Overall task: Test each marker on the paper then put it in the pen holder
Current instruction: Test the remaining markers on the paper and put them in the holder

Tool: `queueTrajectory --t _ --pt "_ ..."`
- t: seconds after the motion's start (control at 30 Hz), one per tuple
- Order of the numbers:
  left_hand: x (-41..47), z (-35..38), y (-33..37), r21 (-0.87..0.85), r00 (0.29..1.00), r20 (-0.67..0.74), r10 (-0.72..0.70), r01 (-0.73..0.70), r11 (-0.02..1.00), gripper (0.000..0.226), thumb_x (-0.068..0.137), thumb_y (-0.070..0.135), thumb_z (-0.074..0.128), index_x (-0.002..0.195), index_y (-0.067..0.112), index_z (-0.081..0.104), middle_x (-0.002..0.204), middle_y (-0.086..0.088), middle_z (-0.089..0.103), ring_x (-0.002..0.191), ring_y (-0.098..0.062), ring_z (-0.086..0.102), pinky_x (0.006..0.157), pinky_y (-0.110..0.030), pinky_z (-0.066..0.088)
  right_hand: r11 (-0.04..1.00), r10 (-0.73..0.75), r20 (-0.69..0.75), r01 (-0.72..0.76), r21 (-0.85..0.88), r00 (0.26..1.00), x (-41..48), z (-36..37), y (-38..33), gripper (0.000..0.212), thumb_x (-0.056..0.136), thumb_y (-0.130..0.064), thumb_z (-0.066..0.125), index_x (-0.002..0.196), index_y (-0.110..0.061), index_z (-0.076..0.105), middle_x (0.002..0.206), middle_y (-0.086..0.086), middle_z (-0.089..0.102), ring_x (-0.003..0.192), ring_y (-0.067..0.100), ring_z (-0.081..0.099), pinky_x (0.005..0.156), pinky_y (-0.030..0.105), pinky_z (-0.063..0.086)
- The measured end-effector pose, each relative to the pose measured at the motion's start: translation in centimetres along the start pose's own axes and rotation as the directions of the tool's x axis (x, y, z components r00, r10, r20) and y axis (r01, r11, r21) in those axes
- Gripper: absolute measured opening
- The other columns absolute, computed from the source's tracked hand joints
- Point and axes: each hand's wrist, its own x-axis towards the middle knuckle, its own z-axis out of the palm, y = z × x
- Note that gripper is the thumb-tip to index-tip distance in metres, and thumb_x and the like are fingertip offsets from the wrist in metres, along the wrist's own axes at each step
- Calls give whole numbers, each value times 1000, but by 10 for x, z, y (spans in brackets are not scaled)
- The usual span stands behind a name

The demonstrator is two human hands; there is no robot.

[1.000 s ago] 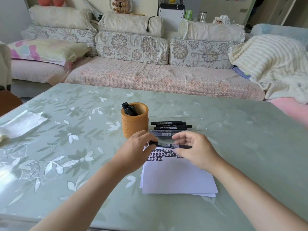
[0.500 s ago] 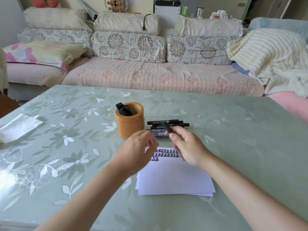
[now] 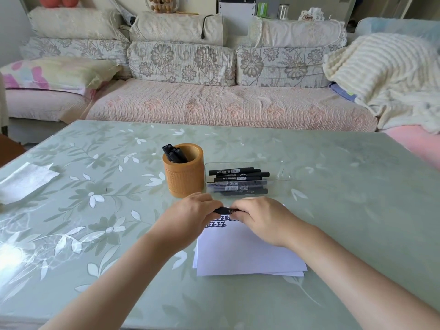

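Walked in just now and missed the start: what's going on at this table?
A person holds one black marker between the left hand and the right hand, just above the top of the paper, where rows of test marks show. A few markers stand in the orange pen holder; other markers lie in the clear tray beside it. Whether the cap is on cannot be seen.

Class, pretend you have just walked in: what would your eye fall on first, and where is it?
The left hand and right hand grip one black marker between them over the far edge of the white paper, where black test marks show. Just behind stand an orange pen holder with markers in it and, to its right, a clear case of more markers.
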Motion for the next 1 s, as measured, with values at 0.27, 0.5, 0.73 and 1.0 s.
queueTrajectory --t 0.27,0.5,0.73,1.0 --pt "1 -6 2 -175 985 98 -142 157 972 14 98 24 51 98 22 65 77 7 56 73 -12 50 62 -23 40 916 -310 -234 223 -335 921 -1 3 5 12 87 -27 67 97 -22 68 76 -7 59 71 19 58 52 23 30" --pt "-2 -13 -5 -99 998 55 -42 48 994 16 98 24 52 101 17 67 79 6 57 76 -5 47 67 -11 35 996 -93 -101 93 1 991 3 2 -1 23 101 -38 49 97 -22 64 79 -5 59 79 17 53 64 26 39" --pt "-12 -18 -21 -131 935 203 -289 319 939 15 98 30 51 91 30 63 78 18 55 71 -1 51 61 -16 38 954 -224 -215 169 -248 951 3 2 15 18 94 -31 59 107 -28 69 84 -9 61 81 18 60 62 30 45" --pt "-33 -4 -47 41 872 78 -484 482 875 15 93 35 56 107 33 60 98 16 52 86 -10 49 65 -28 40 990 36 -188 -10 140 982 2 5 27 43 101 -18 47 144 -20 48 90 -17 45 83 0 46 79 14 35"
